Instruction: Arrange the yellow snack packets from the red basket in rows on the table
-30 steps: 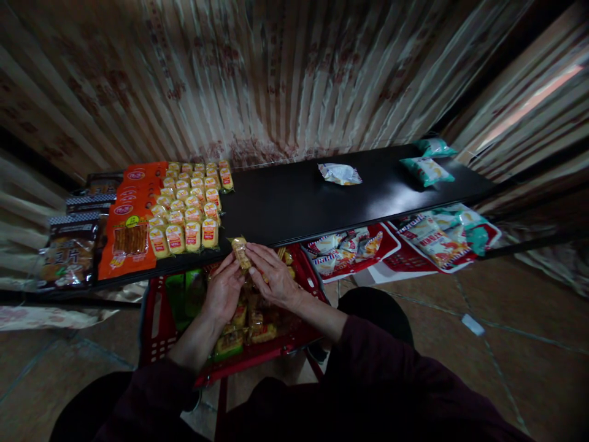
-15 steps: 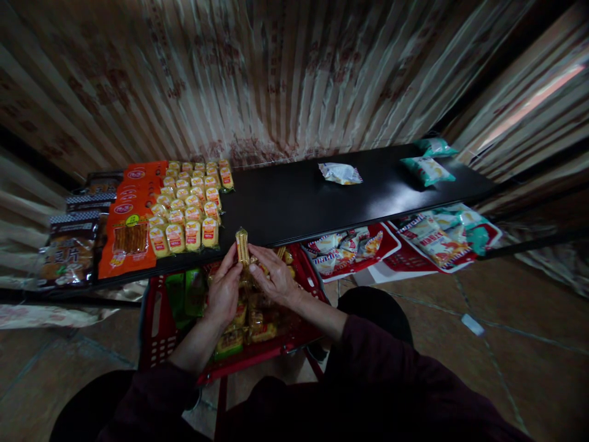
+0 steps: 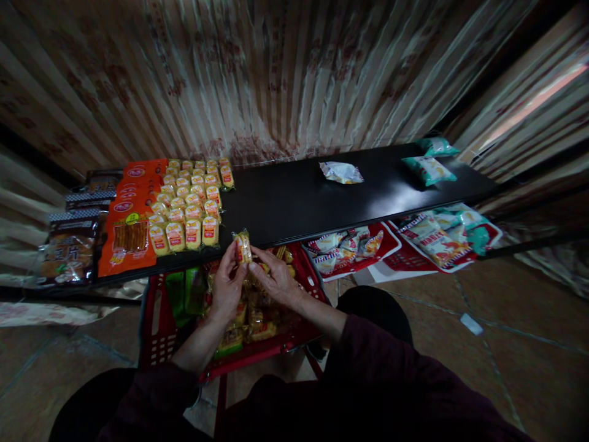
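My left hand pinches a small yellow snack packet at the front edge of the black shelf, just right of the rows of matching yellow packets. My right hand sits beside it, fingers curled over more yellow packets that it seems to hold above the red basket. The basket below both hands holds several yellow and green packets.
Orange packets and dark bags lie at the shelf's left end. A white bag and green bags lie toward the right. Red-and-white snack bags fill the lower shelf. A striped curtain hangs behind; tiled floor lies to the right.
My left hand turned the yellow packet from tilted to upright and lifted it slightly toward the shelf edge. My right hand stayed close over the basket.
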A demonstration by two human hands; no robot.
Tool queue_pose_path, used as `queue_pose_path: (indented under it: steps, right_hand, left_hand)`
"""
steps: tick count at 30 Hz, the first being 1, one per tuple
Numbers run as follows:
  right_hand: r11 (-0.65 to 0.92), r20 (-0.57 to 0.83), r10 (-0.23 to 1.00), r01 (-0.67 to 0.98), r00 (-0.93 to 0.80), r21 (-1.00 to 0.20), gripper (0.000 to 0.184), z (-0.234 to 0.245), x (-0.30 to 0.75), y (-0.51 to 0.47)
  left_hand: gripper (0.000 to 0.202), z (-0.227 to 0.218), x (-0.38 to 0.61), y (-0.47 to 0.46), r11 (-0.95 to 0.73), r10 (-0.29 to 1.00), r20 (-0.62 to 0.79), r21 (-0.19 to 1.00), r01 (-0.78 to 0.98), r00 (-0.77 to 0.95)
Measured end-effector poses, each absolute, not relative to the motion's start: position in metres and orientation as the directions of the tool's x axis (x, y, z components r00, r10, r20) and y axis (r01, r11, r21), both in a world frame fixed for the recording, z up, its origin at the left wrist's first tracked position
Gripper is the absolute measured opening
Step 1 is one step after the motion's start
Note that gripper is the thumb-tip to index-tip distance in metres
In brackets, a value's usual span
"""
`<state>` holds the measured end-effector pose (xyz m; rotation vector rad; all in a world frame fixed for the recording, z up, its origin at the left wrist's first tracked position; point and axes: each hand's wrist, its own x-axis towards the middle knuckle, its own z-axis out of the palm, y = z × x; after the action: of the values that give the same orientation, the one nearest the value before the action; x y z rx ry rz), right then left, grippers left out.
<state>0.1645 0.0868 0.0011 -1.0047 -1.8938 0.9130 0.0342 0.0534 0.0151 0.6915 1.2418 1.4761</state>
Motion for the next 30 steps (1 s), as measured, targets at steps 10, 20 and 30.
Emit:
queue_pose_path:
  steps: [10, 20, 30]
  right_hand:
    - [0.432, 0.31, 0.875, 0.31, -0.372, -0.847, 0.046, -0.003, 0.162, 0.087]
    - [0.409, 0.293, 0.886, 0.309, -0.36, -0.858, 0.045, -0.006, 0.162, 0.088]
    - [0.411, 0.304, 0.888, 0.297, -0.345, -0.862, 0.046, -0.018, 0.161, 0.093]
  left_hand:
    - [0.057, 0.007, 0.036, 0.054, 0.045, 0.913, -0.17, 0.946, -0.321, -0.37]
    - [0.05, -0.003, 0.034, 0.051, 0.057, 0.923, -0.174, 0.944, -0.325, -0.343]
    - [0.047, -0.01, 0.035, 0.05, 0.05, 0.934, -0.069, 0.997, -0.064, -0.349]
